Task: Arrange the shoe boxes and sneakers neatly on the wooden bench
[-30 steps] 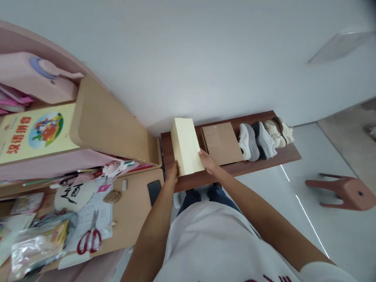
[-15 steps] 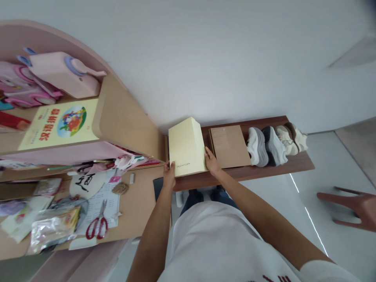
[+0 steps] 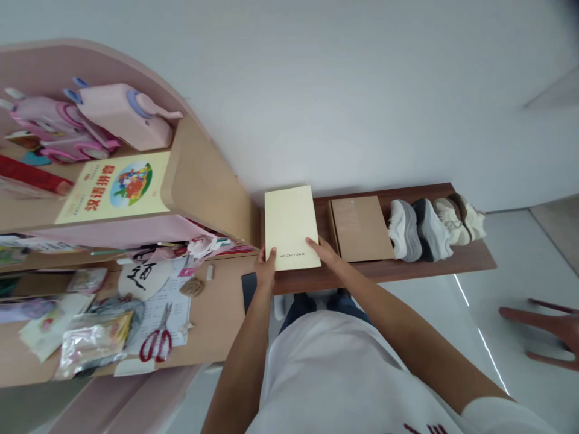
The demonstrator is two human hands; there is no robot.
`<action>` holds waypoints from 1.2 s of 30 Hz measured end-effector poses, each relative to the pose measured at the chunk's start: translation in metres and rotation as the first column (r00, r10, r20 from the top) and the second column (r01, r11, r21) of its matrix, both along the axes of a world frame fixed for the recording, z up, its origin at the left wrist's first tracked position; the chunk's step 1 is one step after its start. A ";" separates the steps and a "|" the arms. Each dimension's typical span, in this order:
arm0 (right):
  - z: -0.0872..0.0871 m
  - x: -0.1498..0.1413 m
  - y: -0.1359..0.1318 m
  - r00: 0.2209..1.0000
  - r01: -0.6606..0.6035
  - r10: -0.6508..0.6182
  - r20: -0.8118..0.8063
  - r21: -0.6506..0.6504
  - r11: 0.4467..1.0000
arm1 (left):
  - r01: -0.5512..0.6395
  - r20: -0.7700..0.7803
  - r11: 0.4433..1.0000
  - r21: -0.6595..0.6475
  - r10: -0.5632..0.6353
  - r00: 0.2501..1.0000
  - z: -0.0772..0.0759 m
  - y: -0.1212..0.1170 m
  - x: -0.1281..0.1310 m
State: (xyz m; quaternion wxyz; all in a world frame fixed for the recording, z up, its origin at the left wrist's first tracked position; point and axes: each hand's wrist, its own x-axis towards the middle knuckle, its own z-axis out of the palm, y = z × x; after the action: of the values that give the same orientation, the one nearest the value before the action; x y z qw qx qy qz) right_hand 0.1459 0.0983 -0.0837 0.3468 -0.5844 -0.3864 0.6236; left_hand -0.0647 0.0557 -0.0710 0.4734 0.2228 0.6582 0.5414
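Note:
A cream box point(image 3: 292, 217) lettered "MEIZHIYUAN" sits at the left end of a dark brown wooden bench point(image 3: 325, 277). My left hand point(image 3: 266, 265) grips its left side near the front corner, thumb on top and the other fingers mostly hidden behind the edge. On the opposite side, my right hand point(image 3: 322, 252) holds the right edge, its thumb resting on the lid near the lettering. Just right of it lies a brown cardboard box point(image 3: 363, 229) flat on the bench.
Several shoes point(image 3: 425, 229) line the bench's right part. At left, a desk point(image 3: 219, 310) carries red-handled scissors point(image 3: 156, 343), papers and plastic bags. Above it, a shelf panel point(image 3: 208, 181) rises beside the box. A reddish-brown stool point(image 3: 556, 328) stands on the floor at right.
The cream box has gone from tilted, with its right side showing, to level with its top facing me. Both hands remain on it. The view has shifted slightly.

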 end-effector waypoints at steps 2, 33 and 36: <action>-0.003 -0.004 -0.002 0.999 0.025 -0.027 -0.031 -0.072 0.997 | -0.003 0.019 1.000 -0.011 0.003 1.000 -0.002 0.000 0.001; -0.031 -0.009 0.007 1.000 0.012 -0.013 -0.017 -0.044 0.999 | -0.038 -0.002 0.998 -0.042 0.038 0.999 -0.018 0.001 0.010; -0.032 -0.009 0.010 1.000 0.009 -0.010 -0.026 -0.045 0.999 | -0.042 -0.004 0.998 -0.051 0.042 0.999 -0.018 0.003 0.010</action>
State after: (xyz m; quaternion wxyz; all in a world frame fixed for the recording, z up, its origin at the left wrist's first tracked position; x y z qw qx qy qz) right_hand 0.1367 0.1079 -0.1155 0.3416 -0.5856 -0.3650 0.6381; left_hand -0.0545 0.0589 -0.0890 0.4665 0.1977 0.6769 0.5339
